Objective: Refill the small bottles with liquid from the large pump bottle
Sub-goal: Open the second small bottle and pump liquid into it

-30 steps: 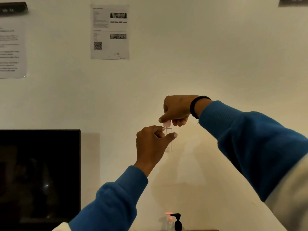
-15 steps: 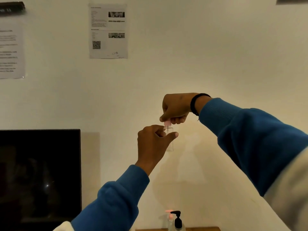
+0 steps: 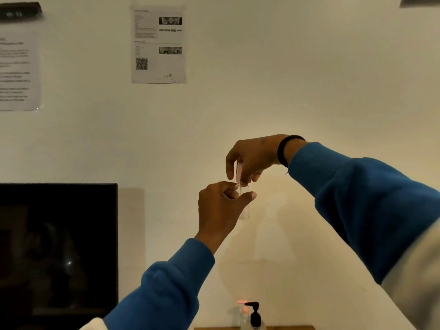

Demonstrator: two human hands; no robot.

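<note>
Backdrop: pale wall, papers pinned.
Left hand (image 3: 220, 206): grips small clear plastic bottle (image 3: 245, 206), mid-air.
Right hand (image 3: 250, 158): pinches pink cap (image 3: 238, 172), now lifted clear.
Meaning: bottle looks open for filling.
Black pump bottle (image 3: 255, 316): below, on desk (image 3: 297, 327).

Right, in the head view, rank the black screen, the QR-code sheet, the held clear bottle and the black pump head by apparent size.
1. black screen, cut off by the frame edge.
2. QR-code sheet.
3. small clear bottle, held nearer the camera, so apparent only.
4. black pump head, partly cropped below.
</note>
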